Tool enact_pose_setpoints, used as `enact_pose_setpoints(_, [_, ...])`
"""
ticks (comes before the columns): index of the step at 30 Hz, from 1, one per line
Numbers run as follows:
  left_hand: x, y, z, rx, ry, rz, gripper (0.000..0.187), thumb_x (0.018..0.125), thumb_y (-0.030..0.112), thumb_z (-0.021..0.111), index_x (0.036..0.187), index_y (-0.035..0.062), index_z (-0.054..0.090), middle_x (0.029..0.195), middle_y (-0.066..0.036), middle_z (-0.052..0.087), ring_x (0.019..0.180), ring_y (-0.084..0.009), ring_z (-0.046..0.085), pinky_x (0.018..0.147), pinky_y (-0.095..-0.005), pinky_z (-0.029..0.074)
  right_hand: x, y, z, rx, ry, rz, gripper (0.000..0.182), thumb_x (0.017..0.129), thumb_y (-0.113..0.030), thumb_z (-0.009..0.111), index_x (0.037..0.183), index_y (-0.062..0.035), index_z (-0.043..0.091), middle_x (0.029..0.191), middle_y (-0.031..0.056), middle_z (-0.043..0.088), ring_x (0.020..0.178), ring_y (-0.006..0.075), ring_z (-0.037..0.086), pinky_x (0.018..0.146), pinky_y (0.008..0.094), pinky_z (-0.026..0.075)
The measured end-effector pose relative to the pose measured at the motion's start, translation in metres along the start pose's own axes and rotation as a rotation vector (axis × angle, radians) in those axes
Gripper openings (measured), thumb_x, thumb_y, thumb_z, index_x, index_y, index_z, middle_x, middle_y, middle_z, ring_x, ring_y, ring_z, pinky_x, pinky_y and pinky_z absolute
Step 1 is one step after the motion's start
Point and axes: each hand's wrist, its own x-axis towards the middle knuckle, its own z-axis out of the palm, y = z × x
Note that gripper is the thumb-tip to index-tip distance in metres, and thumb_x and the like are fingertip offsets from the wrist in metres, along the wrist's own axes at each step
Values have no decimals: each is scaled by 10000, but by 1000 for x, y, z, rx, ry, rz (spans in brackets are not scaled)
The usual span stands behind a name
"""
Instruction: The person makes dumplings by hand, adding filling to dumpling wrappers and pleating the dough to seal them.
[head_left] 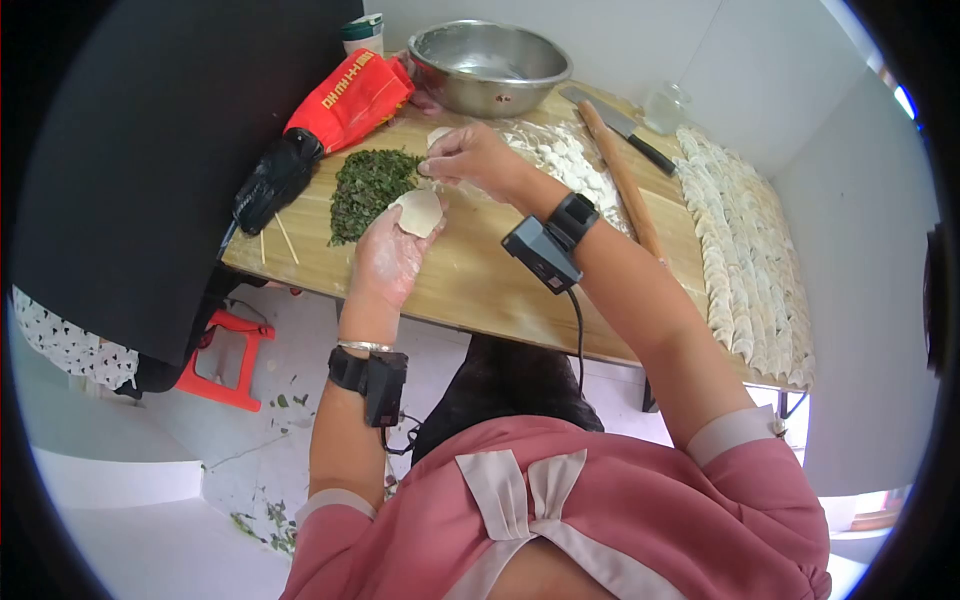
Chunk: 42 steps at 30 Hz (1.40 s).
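Note:
A round dumpling wrapper [420, 213] lies across the fingers of my left hand [388, 258], whose palm is turned up and dusted with flour. My right hand [478, 160] is over the far edge of a heap of chopped green filling [368, 190], thumb and fingers pinched together. What sits between those fingertips is too small to make out. Just beyond them another pale piece of dough [437, 135] is partly hidden. Pieces of dough in loose flour [572, 165] lie to the right of my right hand.
Behind stands a steel bowl [490, 68]. A rolling pin [620, 180], a cleaver [625, 128] and a glass jar [666, 107] are to the right, beside rows of dumplings [745, 250]. A red bag [350, 100] and chopsticks [287, 238] lie left; a red stool [235, 365] is below.

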Motion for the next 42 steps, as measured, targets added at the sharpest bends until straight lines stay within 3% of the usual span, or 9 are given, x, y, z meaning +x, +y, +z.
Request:
enact_pose_setpoints(2, [3,-3,-2,-65,29,-61,366,971,172,339,1228,-78,413,1225,-221,514,1147,-351,510,998,-458,416,-18,-8,0,-92,-5,-27,126,794,-88,674,755,31,657,685,35,607,621,92,539,555,245,428])
enact_pose_setpoints(4, [3,-9,-2,-324,-104,-205,366,977,173,324,1236,-76,397,1236,-214,503,1149,-344,505,1013,-472,403,-35,-11,-2,-430,-53,-123,119,760,-78,677,792,35,659,702,70,623,627,134,568,586,271,456])
enact_pose_setpoints(10, [-1,-30,15,-367,-179,-342,356,981,163,309,1233,-80,376,1231,-205,497,1157,-322,497,1020,-483,397,-72,-13,-5,-837,-146,-171,172,693,-61,650,850,7,647,756,165,628,676,275,617,648,335,488])
enact_pose_setpoints(17, [-1,-37,25,-221,-121,-333,346,981,154,306,1225,-79,381,1239,-208,491,1161,-319,496,1025,-479,400,-82,-18,-15,-796,-84,-118,151,710,-72,627,844,-7,652,774,159,639,694,300,616,654,351,488])
enact_pose_setpoints(23, [-5,-40,29,-193,-57,-305,330,980,155,338,1215,-70,394,1247,-198,492,1157,-322,500,1027,-473,401,-87,-2,-18,-865,-33,-296,97,720,-63,621,787,-5,660,809,143,644,700,291,614,647,348,488])
enact_pose_setpoints(25, [-6,-41,32,-156,-11,-270,328,978,157,355,1216,-64,399,1251,-192,493,1161,-323,496,1029,-472,398,-90,-9,-21,-727,1,-230,110,726,-75,639,812,-11,664,790,138,635,704,277,614,638,341,484])
enact_pose_setpoints(29, [-6,-42,36,-129,-26,-268,311,973,163,362,1174,-66,425,1169,-180,533,1101,-297,536,976,-448,446,-89,-15,-22,-748,-13,-198,112,736,-80,646,828,-18,666,765,134,620,696,267,612,629,337,481])
enact_pose_setpoints(35, [-6,-39,29,-202,-67,-287,327,977,154,357,1228,-51,399,1272,-196,483,1185,-329,478,1041,-471,385,-101,-15,-32,-660,1,-341,98,755,-94,646,817,-19,639,786,126,606,730,255,609,645,333,475])
enact_pose_setpoints(42, [-7,-41,32,-192,-112,-266,305,973,175,375,1182,-36,446,1201,-170,536,1130,-281,525,997,-447,422,-124,-7,-19,-819,29,-364,120,745,-71,637,863,-56,618,825,115,574,773,316,585,678,381,474])
